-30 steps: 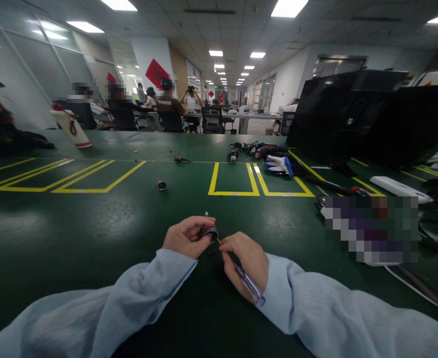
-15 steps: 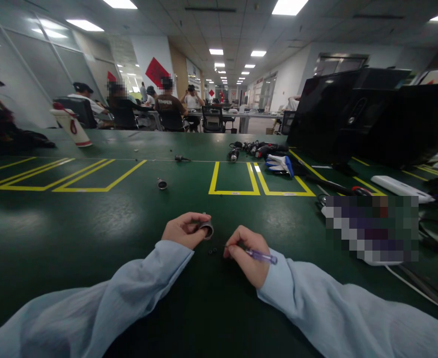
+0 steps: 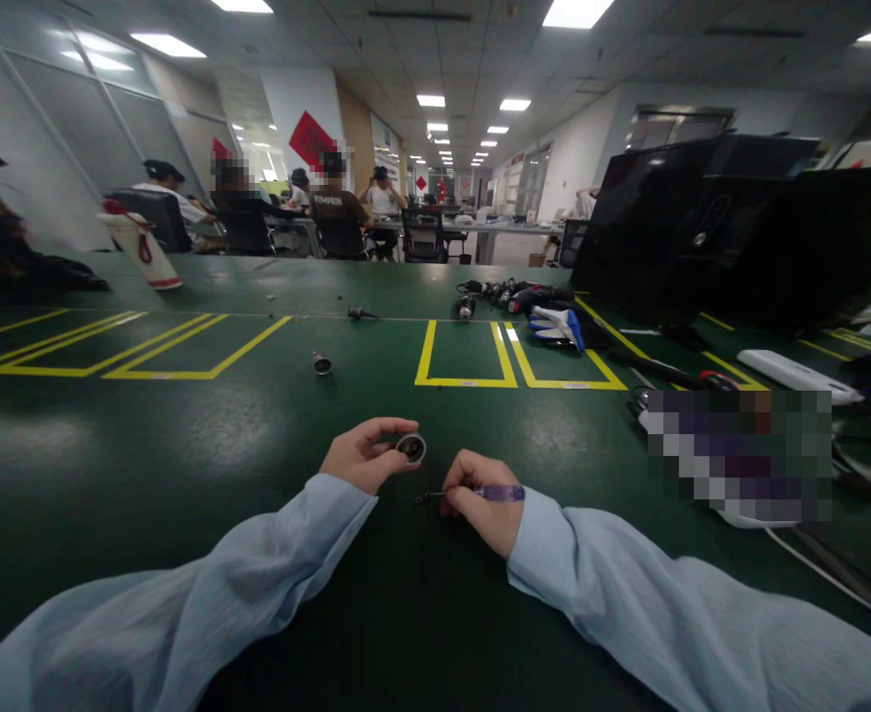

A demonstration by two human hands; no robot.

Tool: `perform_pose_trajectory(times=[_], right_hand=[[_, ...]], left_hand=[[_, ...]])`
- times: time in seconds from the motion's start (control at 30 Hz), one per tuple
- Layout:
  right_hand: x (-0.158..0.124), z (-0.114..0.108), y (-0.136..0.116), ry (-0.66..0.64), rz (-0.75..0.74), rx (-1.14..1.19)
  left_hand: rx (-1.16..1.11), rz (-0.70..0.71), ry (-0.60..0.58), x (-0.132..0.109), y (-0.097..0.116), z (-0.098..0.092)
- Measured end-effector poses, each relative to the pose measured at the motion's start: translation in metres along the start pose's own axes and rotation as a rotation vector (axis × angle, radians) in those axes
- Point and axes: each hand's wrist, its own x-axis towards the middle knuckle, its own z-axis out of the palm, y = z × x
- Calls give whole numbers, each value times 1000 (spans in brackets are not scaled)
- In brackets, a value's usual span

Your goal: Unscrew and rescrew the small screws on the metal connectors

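Fingers of left hand [image 3: 361, 457] pinch a round part [image 3: 410, 448] — right hand [image 3: 479, 499] hides most of its screwdriver [image 3: 500, 491].

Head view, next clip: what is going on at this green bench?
A person in pale blue sleeves works at a green table. The left hand holds up a small round metal part, its open end turned toward the camera. The right hand grips a purple-handled screwdriver, its tip laid low by tiny dark bits on the table. Other people sit at desks far behind.
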Motion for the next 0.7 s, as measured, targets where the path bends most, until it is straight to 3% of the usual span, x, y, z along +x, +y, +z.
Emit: perform_pose_trajectory(times=[0.33,0.53,0.7], right_hand=[[0,-1,0,-39,55,-59],[-11,-5,-8,-12,-136,103],[-15,-3,-9,169,-420,-51]], left_hand=[[-17,-43,1,1,0,0],[-60,-86,-4,0,0,0],[-20,-69,-25,-4,1,3]])
